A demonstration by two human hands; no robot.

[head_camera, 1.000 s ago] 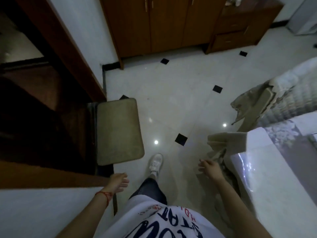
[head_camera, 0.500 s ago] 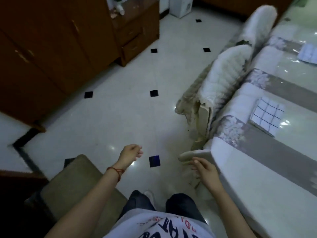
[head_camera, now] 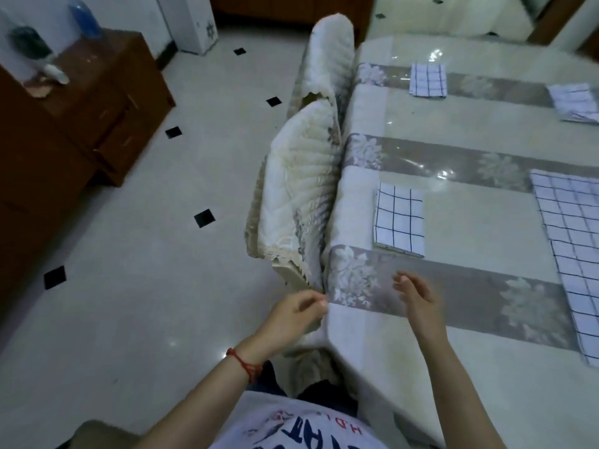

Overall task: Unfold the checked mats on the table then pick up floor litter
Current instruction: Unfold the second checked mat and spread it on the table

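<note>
Head view, person standing at the near corner of the table [head_camera: 405, 351], which is covered with a cream cloth crossed by grey floral bands under a glossy clear sheet. Left hand [head_camera: 293, 314], red cord at the wrist, sits at the table's near-left edge with fingers loosely curled; whether the fingertips touch the cloth edge cannot be told, and nothing is seen held in it. Right hand [head_camera: 419, 301] hovers above the nearest grey band, fingers relaxed and slightly spread, holding nothing. Just beyond the right hand, a folded checked mat [head_camera: 399, 220] lies flat on the cream strip near the left edge of the table, white with dark grid lines. To its right, well apart, a larger checked mat [head_camera: 575, 241] lies spread out and runs past the right frame edge. Farther along the table, a second folded mat [head_camera: 428, 80] rests on a far grey band, and another partly folded mat [head_camera: 575, 102] lies at the far right. Two chairs with pale quilted covers [head_camera: 298, 196] stand pushed against the table's left side. Left of them is glossy tiled floor [head_camera: 146, 254] with small black inset squares. A brown wooden cabinet [head_camera: 81, 118] stands at far left.
</note>
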